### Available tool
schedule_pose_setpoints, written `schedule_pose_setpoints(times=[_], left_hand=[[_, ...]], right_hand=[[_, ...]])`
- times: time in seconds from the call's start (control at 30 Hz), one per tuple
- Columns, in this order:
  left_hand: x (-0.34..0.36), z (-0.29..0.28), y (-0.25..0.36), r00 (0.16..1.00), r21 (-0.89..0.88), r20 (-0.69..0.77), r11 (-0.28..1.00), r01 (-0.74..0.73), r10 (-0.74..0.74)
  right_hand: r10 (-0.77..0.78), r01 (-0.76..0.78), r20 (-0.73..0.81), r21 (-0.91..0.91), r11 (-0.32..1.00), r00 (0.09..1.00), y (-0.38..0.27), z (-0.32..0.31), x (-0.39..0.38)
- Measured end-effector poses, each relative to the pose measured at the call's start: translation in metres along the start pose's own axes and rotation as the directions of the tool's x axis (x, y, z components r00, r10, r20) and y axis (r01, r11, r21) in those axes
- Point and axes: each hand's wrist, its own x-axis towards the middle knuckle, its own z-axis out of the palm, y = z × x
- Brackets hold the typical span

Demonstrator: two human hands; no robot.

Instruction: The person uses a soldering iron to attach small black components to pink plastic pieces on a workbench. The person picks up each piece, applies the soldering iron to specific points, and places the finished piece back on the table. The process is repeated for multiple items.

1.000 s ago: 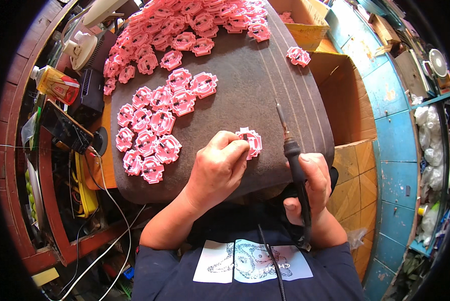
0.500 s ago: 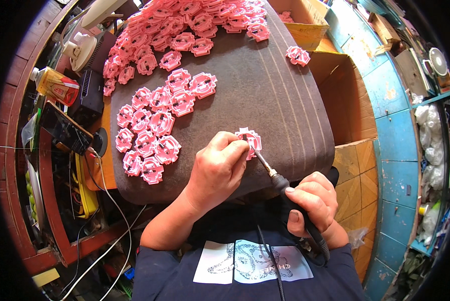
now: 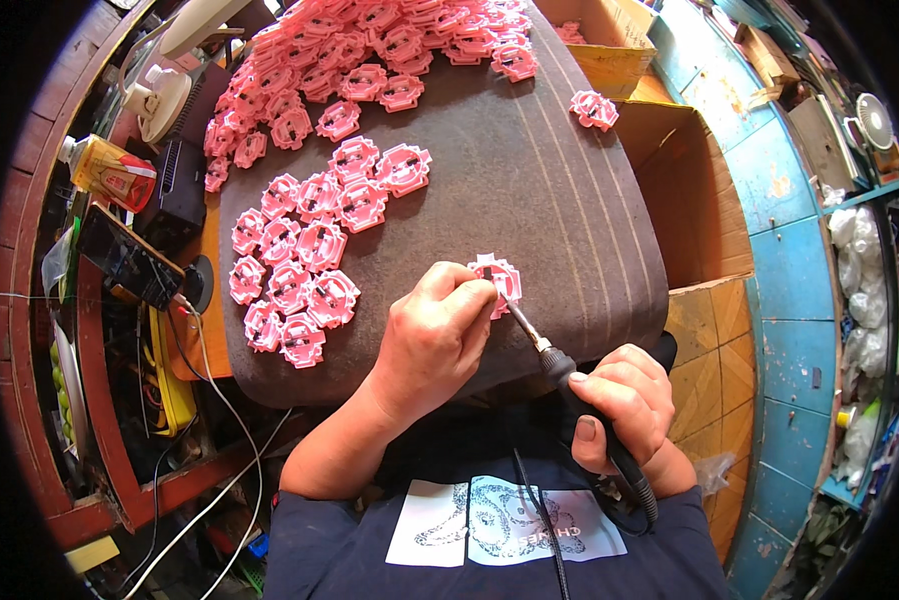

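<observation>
My left hand [image 3: 437, 335] pinches a pink plastic part [image 3: 499, 277] against the dark brown work surface [image 3: 559, 210], near its front edge. My right hand [image 3: 621, 402] grips a black soldering iron [image 3: 569, 385] by its handle, and the metal tip touches the underside of that pink part. The iron's cord runs down past my wrist. A cluster of several finished-looking pink parts [image 3: 304, 260] lies to the left of my left hand. A bigger heap of pink parts [image 3: 369, 50] covers the far end of the surface.
A single pink part [image 3: 593, 108] sits at the surface's right edge beside an open cardboard box [image 3: 689, 190]. At the left stand a yellow can [image 3: 109, 172], a dark phone [image 3: 124, 258] with cables, and a white fan [image 3: 159, 100]. A blue wall [image 3: 789, 260] is on the right.
My right hand swung the soldering iron from pointing up beside the part to its tip touching the pink part. My left hand stayed on the part.
</observation>
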Motion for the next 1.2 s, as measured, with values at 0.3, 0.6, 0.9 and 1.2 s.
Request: schedule_pose_setpoints(times=[0.3,0.6,0.9,1.2], left_hand=[[0.000,0.000,0.000,1.000,-0.008,-0.007,1.000,-0.006,0.006],[-0.001,-0.001,0.002,0.999,-0.005,0.011,0.999,0.031,-0.031],[0.001,-0.001,0.001,1.000,0.005,0.000,1.000,-0.011,0.011],[-0.001,-0.001,0.002,1.000,-0.009,0.012,1.000,0.026,-0.026]], right_hand=[[0.005,-0.005,-0.011,-0.005,1.000,1.000,0.000,0.001,0.001],[0.027,-0.029,-0.114,-0.010,1.000,0.993,0.002,0.001,-0.003],[0.095,-0.092,-0.193,0.025,0.995,0.977,0.012,0.016,-0.005],[0.088,-0.091,-0.052,-0.057,0.994,0.995,0.038,0.037,0.010]])
